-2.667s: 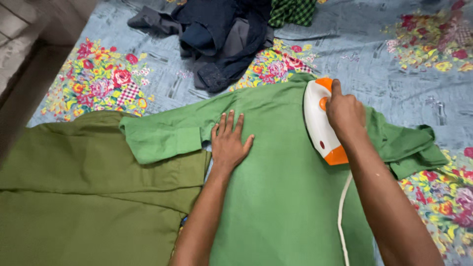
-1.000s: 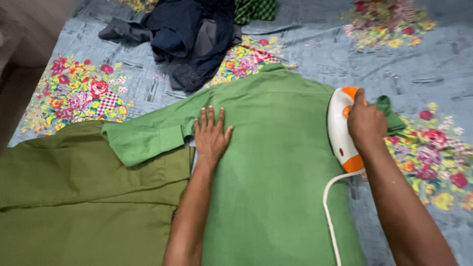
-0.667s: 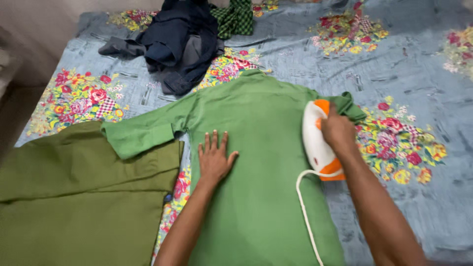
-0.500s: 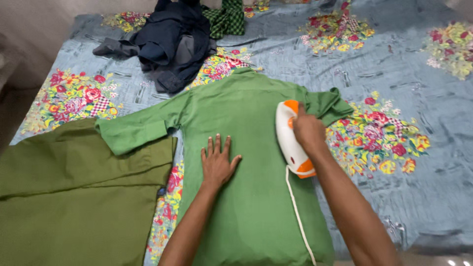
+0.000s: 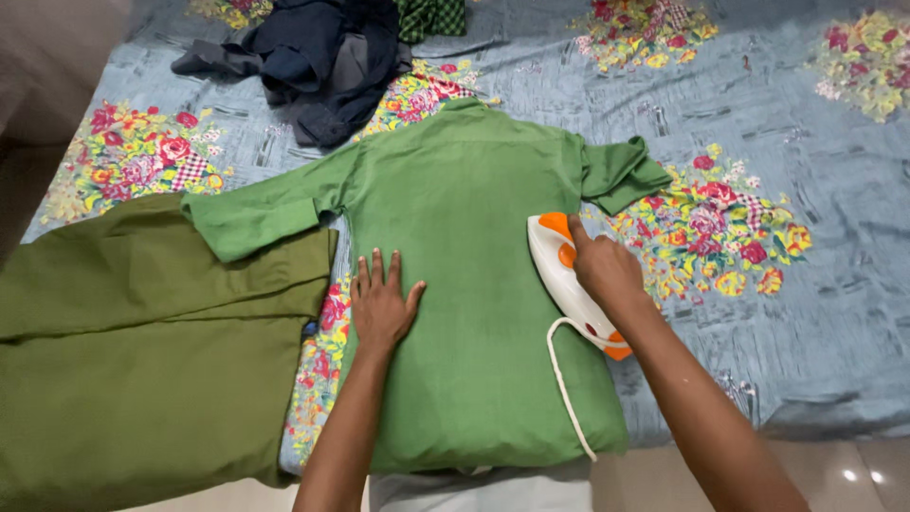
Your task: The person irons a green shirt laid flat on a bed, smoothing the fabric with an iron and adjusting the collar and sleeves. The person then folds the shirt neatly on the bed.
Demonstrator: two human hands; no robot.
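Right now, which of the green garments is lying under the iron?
The bright green shirt spread flat mid-bed, iron on its right side; the darker olive garment lies folded, untouched, further left.

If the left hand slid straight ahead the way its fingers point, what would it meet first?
The left hand lies flat on the green shirt, fingers pointing up the bed. Straight ahead is only more shirt cloth, then probably the sleeve seam; beyond that, the floral bedsheet.

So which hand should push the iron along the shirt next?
Probably the right hand: it grips the white and orange iron. The left hand lies flat on the green cotton shirt.
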